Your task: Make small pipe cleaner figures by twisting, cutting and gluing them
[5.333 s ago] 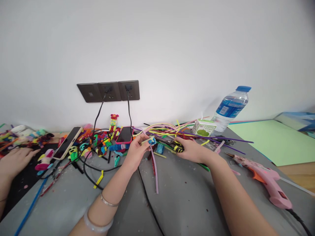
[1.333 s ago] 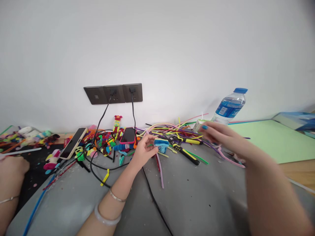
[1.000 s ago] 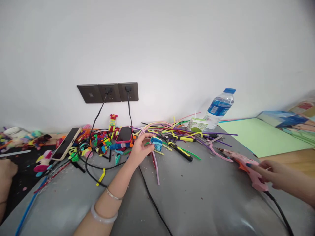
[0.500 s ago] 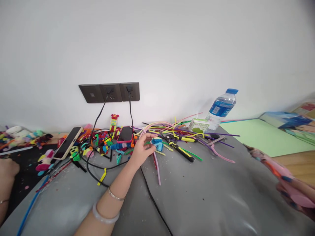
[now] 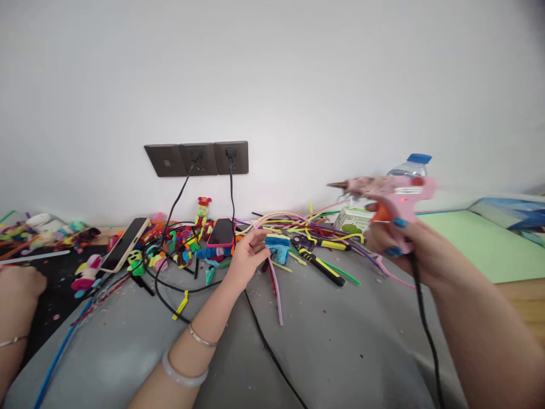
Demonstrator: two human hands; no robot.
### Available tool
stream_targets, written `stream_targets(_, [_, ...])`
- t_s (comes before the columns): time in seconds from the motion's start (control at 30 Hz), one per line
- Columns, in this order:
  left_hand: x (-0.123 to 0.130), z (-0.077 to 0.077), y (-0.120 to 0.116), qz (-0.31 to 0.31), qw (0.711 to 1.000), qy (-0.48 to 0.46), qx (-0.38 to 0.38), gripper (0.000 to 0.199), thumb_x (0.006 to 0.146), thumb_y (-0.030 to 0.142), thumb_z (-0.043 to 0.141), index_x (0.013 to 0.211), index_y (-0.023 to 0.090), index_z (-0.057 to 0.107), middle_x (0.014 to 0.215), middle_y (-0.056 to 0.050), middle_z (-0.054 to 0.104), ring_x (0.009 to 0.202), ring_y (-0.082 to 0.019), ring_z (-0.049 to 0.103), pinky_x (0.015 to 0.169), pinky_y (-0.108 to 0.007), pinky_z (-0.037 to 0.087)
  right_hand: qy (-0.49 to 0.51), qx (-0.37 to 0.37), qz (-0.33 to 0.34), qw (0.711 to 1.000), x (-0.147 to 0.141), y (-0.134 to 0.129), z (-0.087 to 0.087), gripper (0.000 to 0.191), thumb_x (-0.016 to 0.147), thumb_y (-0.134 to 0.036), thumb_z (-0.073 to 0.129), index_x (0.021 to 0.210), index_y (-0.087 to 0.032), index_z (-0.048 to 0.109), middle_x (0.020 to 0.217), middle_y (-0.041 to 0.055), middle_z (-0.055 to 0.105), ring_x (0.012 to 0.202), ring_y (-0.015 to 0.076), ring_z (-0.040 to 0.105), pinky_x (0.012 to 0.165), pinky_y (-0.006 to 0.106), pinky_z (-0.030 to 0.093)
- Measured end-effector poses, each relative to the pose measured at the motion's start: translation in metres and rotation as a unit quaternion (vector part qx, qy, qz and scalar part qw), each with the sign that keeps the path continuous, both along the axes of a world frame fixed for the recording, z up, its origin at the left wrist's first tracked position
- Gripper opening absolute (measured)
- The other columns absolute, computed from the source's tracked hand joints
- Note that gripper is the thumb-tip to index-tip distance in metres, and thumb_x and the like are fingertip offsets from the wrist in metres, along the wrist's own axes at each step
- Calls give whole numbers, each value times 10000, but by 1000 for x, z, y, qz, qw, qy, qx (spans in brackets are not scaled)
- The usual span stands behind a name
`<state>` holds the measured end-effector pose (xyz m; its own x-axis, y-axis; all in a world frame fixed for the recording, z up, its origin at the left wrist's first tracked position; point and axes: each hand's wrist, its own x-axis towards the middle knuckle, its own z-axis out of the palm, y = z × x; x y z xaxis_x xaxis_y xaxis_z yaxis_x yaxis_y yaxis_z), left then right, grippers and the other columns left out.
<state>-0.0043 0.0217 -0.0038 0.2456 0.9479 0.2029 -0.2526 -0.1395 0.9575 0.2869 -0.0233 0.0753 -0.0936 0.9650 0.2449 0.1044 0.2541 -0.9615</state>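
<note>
My left hand pinches a small blue pipe-cleaner piece with a pale yellow strip along its top, held just above the grey table. In my right hand is a pink hot glue gun, its dark nozzle aimed left and a finger near the orange trigger. A black cord hangs from the gun's handle. Behind the blue piece lie yellow-and-black pliers among loose pipe cleaners. The gun is apart from the blue piece, to its upper right.
Two phones, a dark-screened one and a pink-cased one, lie among colourful pipe-cleaner figures. A green-and-white box, a water bottle and green paper are at right. Black cords cross the table. A co-worker's hand rests at left.
My right hand has brought the glue gun up and left from the right edge. The blue piece in my left hand has turned, showing its yellow top strip more clearly.
</note>
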Motion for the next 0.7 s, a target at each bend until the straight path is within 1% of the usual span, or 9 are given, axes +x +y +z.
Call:
stream_targets(0.03, [0, 0, 0, 1, 1000, -7, -3, 307, 712, 201, 732, 1005, 206, 638, 1089, -63, 713, 1076, -206, 651, 989, -347, 469, 27, -9, 49, 998, -10, 8, -5, 528, 910, -544, 506, 546, -205, 328, 525, -20, 341, 509, 116, 319, 496, 315, 285])
stream_targets(0.1, [0, -1, 0, 7, 1000, -20, -14, 307, 697, 180, 742, 984, 206, 637, 1055, -53, 718, 1047, -196, 657, 977, -335, 473, 43, 0, 95, 995, -27, 20, -18, 530, 907, -571, 514, 565, -207, 337, 553, -24, 347, 551, 124, 318, 539, 305, 304])
stream_targets(0.17, [1, -2, 0, 16, 999, -27, -26, 324, 678, 155, 749, 977, 205, 636, 1021, -44, 716, 999, -184, 663, 946, -320, 483, 8, 2, 84, 996, -37, 24, -32, 482, 889, -588, 546, 623, -207, 415, 554, -37, 351, 536, 115, 288, 524, 287, 271])
stream_targets(0.23, [1, -3, 0, 28, 999, -25, -33, 339, 670, 141, 747, 985, 201, 639, 1004, -44, 709, 978, -180, 659, 921, -309, 486, -49, -5, 70, 996, -40, 22, -42, 443, 880, -591, 564, 687, -199, 493, 562, -32, 396, 526, 113, 306, 514, 279, 264])
stream_targets(0.27, [1, -4, 0, 34, 999, -22, -34, 343, 667, 139, 747, 988, 198, 641, 1000, -45, 707, 974, -181, 657, 914, -308, 486, -73, -5, 56, 996, -39, 21, -44, 450, 873, -599, 569, 684, -197, 499, 563, -27, 412, 519, 111, 314, 506, 276, 261])
stream_targets(0.37, [0, -2, -1, 45, 998, -15, -29, 343, 665, 143, 749, 988, 191, 644, 1008, -52, 702, 978, -188, 654, 926, -319, 483, -123, 10, 27, 992, -32, 15, -47, 517, 868, -641, 539, 614, -196, 471, 543, -13, 432, 504, 110, 346, 497, 274, 280])
stream_targets(0.5, [-1, 3, -2, 52, 998, -13, -11, 327, 669, 138, 733, 980, 193, 648, 1036, -50, 698, 1004, -189, 650, 955, -326, 477, -161, 19, 42, 986, -32, 13, -47, 552, 868, -685, 484, 624, -189, 491, 497, -27, 403, 463, 100, 329, 468, 263, 272])
stream_targets(0.6, [-2, 3, -2, 59, 998, -2, -5, 332, 668, 128, 718, 986, 194, 654, 1046, -50, 694, 999, -187, 647, 952, -324, 477, -189, 11, 43, 981, -38, 12, -51, 530, 865, -659, 502, 628, -185, 491, 509, -22, 419, 462, 95, 324, 450, 250, 255])
stream_targets(0.7, [-2, 1, -2, 60, 998, 20, -3, 338, 669, 116, 700, 997, 190, 661, 1054, -60, 693, 1002, -192, 642, 948, -325, 472, -210, 7, 43, 977, -42, 11, -54, 503, 871, -616, 509, 614, -185, 480, 528, -8, 449, 478, 100, 349, 458, 246, 276])
